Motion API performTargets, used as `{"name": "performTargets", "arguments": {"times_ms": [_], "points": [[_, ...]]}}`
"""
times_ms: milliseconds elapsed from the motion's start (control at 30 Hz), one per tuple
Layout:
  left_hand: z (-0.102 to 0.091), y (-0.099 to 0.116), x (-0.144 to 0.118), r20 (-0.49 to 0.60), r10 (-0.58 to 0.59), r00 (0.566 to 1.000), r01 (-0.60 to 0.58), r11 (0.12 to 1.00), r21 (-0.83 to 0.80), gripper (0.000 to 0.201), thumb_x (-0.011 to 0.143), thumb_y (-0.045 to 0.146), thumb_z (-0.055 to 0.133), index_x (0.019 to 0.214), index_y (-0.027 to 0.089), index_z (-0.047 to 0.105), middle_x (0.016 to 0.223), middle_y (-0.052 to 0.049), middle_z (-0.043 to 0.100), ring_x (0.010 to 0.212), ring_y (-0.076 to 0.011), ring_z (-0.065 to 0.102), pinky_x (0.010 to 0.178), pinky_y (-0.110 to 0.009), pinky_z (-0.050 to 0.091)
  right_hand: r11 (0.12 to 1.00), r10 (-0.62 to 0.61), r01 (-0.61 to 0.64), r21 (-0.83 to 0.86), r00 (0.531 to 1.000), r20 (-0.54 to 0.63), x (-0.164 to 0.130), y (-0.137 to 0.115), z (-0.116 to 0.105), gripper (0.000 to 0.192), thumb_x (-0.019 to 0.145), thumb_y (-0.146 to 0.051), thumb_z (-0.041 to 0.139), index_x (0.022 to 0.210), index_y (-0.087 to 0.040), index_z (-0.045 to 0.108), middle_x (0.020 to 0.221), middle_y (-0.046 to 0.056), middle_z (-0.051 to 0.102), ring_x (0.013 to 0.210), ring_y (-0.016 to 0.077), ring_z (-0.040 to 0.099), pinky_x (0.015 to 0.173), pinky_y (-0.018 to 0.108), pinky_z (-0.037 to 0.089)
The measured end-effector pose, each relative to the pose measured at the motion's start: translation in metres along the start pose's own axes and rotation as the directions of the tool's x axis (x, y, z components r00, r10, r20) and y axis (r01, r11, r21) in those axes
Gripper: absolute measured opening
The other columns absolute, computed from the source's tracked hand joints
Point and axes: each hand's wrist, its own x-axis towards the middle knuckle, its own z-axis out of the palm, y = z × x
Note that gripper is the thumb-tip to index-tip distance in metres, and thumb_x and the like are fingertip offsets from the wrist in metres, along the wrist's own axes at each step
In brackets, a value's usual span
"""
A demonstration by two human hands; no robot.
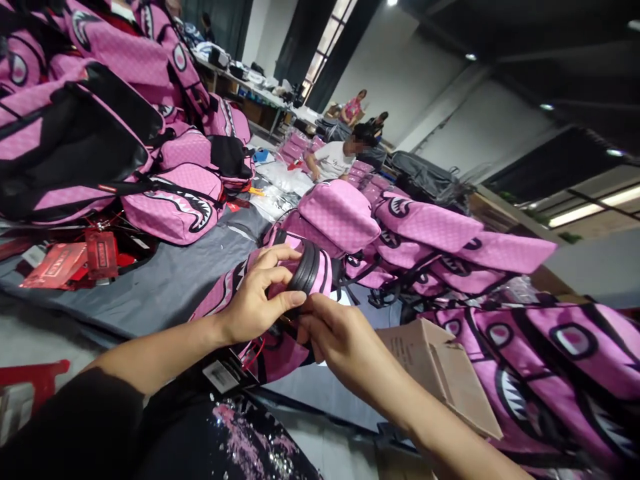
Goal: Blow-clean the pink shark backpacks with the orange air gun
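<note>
In front of me, a pink checkered bag (284, 363) with black trim and a printed toothed mouth lies tilted on the grey-covered table. My left hand (260, 290) is closed around its curved black zippered edge (309, 267), thumb on the near side and fingers over the top. Just below that edge, my right hand (333, 327) is pinched shut against the bag; its fingertips hide what they hold. A white barcode tag (221, 377) hangs at the bag's lower left, near a thin red cord.
Pink bags (185, 200) pile up at left, with red tags (103, 255) below. More bags (340, 217) stand ahead and at right (570, 340). An open cardboard box (415, 353) sits by my right forearm. Across the table is a person in a white shirt (334, 159).
</note>
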Motion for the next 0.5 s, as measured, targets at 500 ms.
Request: {"name": "performTargets", "arguments": {"times_ms": [500], "points": [[0.015, -0.003, 0.018, 0.076, 0.361, 0.93, -0.35, 0.8, 0.487, 0.015, 0.088, 0.031, 0.065, 0.1, 0.022, 0.062, 0.141, -0.01, 0.052, 0.137, -0.0288, 0.042, 0.114, -0.053, 0.033, 0.967, -0.129, 0.248, 0.058, 0.674, -0.728, -0.011, 0.125, 0.013, 0.03, 0.091, -0.039, 0.059, 0.114, -0.021, 0.064, 0.11, 0.01, 0.069, 0.098, 0.021, 0.065, 0.082, 0.033, 0.051]]}}
